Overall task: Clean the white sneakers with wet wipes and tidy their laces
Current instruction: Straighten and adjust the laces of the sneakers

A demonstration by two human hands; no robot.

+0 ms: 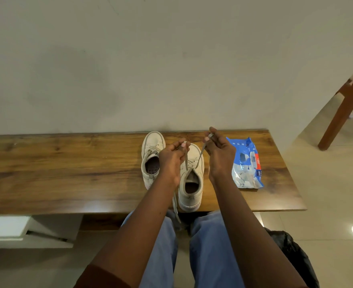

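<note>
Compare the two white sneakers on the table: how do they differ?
The right sneaker has its lace ends pulled up, pinched by the left hand and right hand; the left sneaker has slack laces. The right sneaker sits farther from the wall than the left sneaker. Both point toward the wall.

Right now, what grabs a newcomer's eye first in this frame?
Centre of the wooden table: the left hand and right hand each pinch a lace end of the nearer white sneaker, laces held up. A second sneaker stands just left of it; a blue wipes pack lies to its right.
</note>
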